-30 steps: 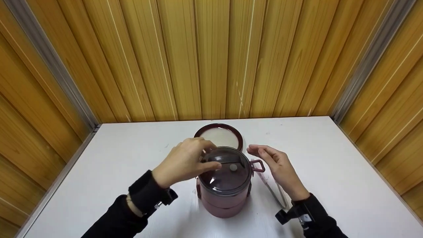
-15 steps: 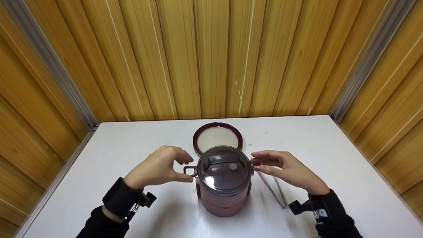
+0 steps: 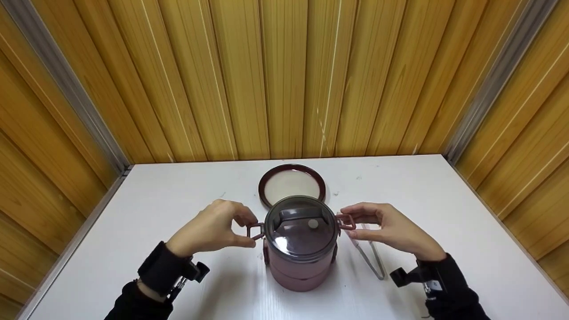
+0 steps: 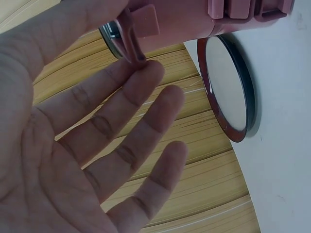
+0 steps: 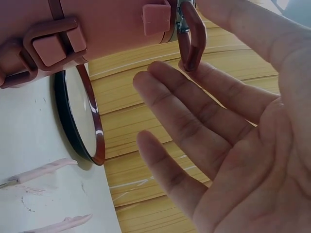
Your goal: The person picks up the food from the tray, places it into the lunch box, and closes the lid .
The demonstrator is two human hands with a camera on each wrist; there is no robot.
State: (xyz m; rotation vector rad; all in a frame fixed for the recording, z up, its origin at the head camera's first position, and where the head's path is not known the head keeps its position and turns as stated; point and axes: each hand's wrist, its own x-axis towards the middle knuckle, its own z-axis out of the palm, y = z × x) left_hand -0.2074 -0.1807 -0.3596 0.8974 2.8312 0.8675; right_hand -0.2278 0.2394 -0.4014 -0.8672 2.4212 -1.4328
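Observation:
A pink stacked lunch box (image 3: pixel 298 278) stands upright in the middle of the white table, topped by a dark see-through lid (image 3: pixel 302 244) with a handle bar. Loop-shaped clips on both sides of the rim stick outward. My left hand (image 3: pixel 213 229) pinches the left clip (image 4: pixel 130 39) between thumb and index finger, its other fingers spread. On the opposite side my right hand (image 3: pixel 391 226) has the right clip (image 5: pixel 197 30) between thumb and index finger. More latches (image 5: pixel 51 48) sit lower on the box's sides.
Behind the lunch box lies a cream plate (image 3: pixel 291 184) with a dark red rim. Grey tongs (image 3: pixel 378 266) with pink tips lie to its right, below my right hand. Wood-patterned walls (image 3: pixel 284 80) enclose the table at the back and sides.
My left hand has left the top of the lid and gone down to the left clip. The right hand has come to the right clip. The lunch box has stayed in place.

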